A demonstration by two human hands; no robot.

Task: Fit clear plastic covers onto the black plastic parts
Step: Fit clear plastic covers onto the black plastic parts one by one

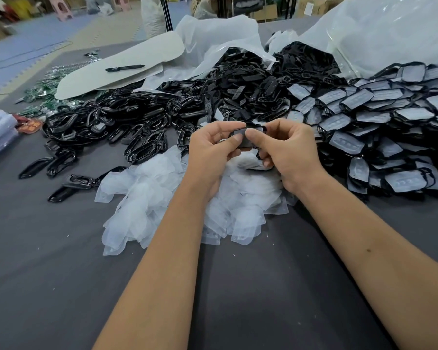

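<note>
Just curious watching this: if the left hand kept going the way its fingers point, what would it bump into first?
Most likely the right hand: the left hand points rightward across the small black plastic part that both hands pinch, and the thumbs nearly meet there. Depth is hard to judge.

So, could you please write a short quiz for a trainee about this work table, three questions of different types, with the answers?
1. True or false: both hands hold one black part together.
2. Which pile lies directly under the hands? A) green boards B) clear covers C) pens
3. Fill in: the pile of covered parts lies on the person's ____ side.

Key:
1. True: the left hand and right hand pinch it.
2. B, the clear covers.
3. Right: the covered parts.
</note>
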